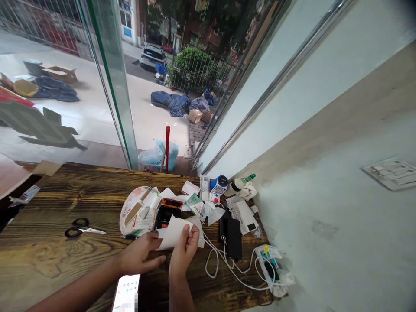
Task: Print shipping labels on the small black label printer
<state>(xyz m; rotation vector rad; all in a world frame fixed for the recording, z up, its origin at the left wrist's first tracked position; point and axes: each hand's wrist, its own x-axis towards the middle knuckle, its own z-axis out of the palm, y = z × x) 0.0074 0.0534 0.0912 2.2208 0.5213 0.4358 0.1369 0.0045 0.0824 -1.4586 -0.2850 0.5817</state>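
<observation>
A folded or layered white sheet of paper (174, 232) with a jagged top edge is pinched between the thumb and fingers of my right hand (184, 251). My left hand (141, 253) lies at the sheet's lower left corner, thumb stretched apart; its fingertips are partly hidden by the paper. Just behind the sheet are a black case with an orange edge (171, 203) and a green and white packet (195, 204). A round paper fan (128, 206) lies under several paper scraps. A lit phone (126, 292) rests below my left wrist.
Black-handled scissors (81, 229) lie on the wooden table (39, 255) to the left. A black pouch (233, 238), white cables (227, 265) and a power strip (271, 271) are at right. A blue canister (219, 184) stands near the wall. Glass (112, 65) borders the table's far side.
</observation>
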